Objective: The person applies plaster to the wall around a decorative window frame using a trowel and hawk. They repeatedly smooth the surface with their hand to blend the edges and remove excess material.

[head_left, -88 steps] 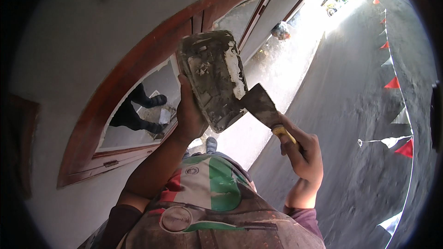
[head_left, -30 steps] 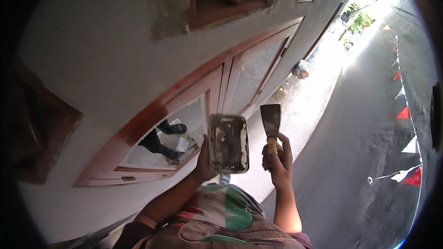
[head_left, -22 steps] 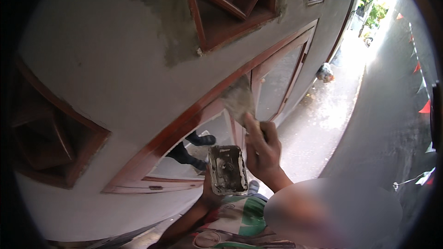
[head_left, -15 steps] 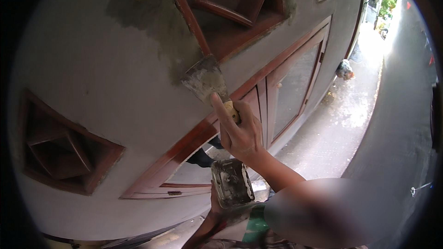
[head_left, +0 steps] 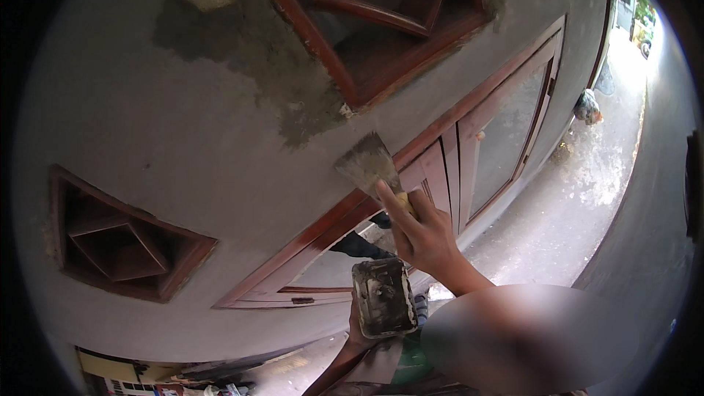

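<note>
My right hand [head_left: 429,242] is closed round the yellow handle of a putty knife [head_left: 366,161]. Its broad, smeared blade is in front of the wall [head_left: 154,132], just below a darker grey patch [head_left: 242,59] beside a red-brown window frame [head_left: 334,66]; whether it touches the wall I cannot tell. Below it, my left hand [head_left: 357,323] grips a rectangular container [head_left: 385,297] with dark and white smears inside. Part of that hand is hidden behind the container.
Red-brown framed glazed doors [head_left: 506,132] stand in the wall, with another recessed opening [head_left: 128,246] at left. A narrow sunlit path [head_left: 550,213] runs along the right, with a bundle [head_left: 587,106] at the wall's foot. Assorted items lie at lower left.
The knife has risen from beside the container to the wall near the upper opening, then shifted slightly down from that frame's corner. The view has swung toward the wall.
</note>
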A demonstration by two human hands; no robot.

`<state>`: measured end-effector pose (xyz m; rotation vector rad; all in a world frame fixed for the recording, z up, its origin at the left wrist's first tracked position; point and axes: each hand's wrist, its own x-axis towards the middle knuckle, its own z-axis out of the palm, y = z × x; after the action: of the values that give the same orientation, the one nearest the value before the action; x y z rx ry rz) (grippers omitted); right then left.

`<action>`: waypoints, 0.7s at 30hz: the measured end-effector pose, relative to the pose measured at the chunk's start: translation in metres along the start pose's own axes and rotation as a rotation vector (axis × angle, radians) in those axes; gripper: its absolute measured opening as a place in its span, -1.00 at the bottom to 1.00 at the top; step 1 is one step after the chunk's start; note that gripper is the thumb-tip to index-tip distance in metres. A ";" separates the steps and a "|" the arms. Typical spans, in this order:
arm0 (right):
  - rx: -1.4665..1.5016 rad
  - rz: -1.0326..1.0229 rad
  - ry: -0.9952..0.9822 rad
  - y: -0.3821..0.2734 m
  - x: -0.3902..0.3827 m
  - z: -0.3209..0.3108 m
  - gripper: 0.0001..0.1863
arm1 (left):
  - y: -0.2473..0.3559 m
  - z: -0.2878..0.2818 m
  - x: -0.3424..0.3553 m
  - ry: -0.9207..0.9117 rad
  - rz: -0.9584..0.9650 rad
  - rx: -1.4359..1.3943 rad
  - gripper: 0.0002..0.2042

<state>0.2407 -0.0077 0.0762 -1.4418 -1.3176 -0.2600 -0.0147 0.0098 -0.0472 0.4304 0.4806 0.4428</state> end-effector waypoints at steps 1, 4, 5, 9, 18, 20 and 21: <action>0.012 0.024 -0.026 0.001 -0.009 -0.006 -0.31 | 0.001 -0.004 -0.001 0.006 -0.002 0.036 -0.26; 0.074 0.094 0.017 0.010 -0.044 -0.029 -0.37 | 0.004 -0.009 -0.002 0.007 -0.026 0.096 -0.21; 0.119 0.107 0.102 0.013 -0.055 -0.032 -0.34 | 0.002 -0.008 0.000 -0.001 -0.035 0.077 -0.18; 0.276 0.551 0.015 0.039 -0.129 -0.051 -0.48 | -0.004 0.000 0.003 -0.019 -0.072 0.013 -0.08; 0.555 1.130 0.108 0.064 -0.212 -0.046 -0.82 | 0.002 0.027 0.006 -0.153 -0.224 0.019 0.01; 0.644 1.151 0.112 0.057 -0.204 -0.036 -0.78 | -0.001 0.031 0.012 -0.147 -0.293 -0.035 0.01; 0.689 1.157 0.117 0.055 -0.198 -0.033 -0.75 | -0.002 0.033 0.014 -0.113 -0.296 -0.007 0.01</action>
<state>0.2306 -0.1322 -0.0910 -1.3111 -0.2513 0.7859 0.0142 0.0058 -0.0270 0.3677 0.4248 0.1336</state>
